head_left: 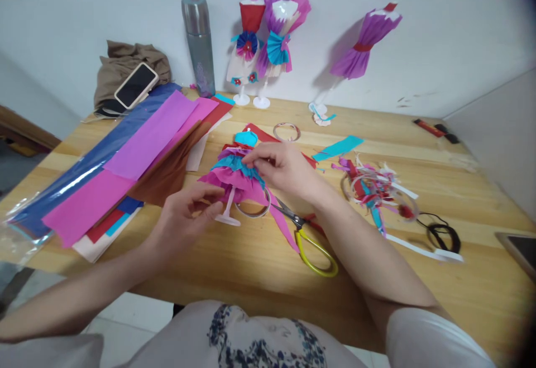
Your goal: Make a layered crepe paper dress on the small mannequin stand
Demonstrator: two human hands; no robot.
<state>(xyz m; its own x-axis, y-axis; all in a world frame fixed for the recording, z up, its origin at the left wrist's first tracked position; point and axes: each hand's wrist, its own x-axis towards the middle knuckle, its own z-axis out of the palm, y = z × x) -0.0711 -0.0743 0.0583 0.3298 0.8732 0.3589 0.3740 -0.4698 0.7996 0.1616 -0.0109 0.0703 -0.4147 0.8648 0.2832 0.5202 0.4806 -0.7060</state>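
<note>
A pale shirt with a dark floral print (268, 337) lies nearest the camera, in front of a wooden table (259, 262). Along the table's left side runs a plastic-wrapped blue packet (90, 158), with bright pink sheets (142, 136) overlapping it. Behind these sit a crumpled brown cloth (123, 58) and a tall grey flask (199, 47). Three paper-dressed forms stand by the wall: one with a red bodice (252, 19), one in purple with a blue fan (278, 49), and, well apart from them, one in a purple dress (366, 47).

The left hand (182, 217), thumb and fingers parted, is beside the white foot of the dress form being handled (228, 177); whether it touches is unclear. The right hand (285, 167) has its fingertips drawn together at the turquoise ruffle; I cannot tell whether paper is pinched between them. That form is tilted at the middle of the table, between the hands, in pink and turquoise layers.

Yellow-handled scissors (298, 223) lie near the right forearm, a scrap heap (372, 186) beyond it. A phone (136, 85) rests against the cloth. Smallest are a coiled black cord (444, 238) and a tape ring (298, 132).
</note>
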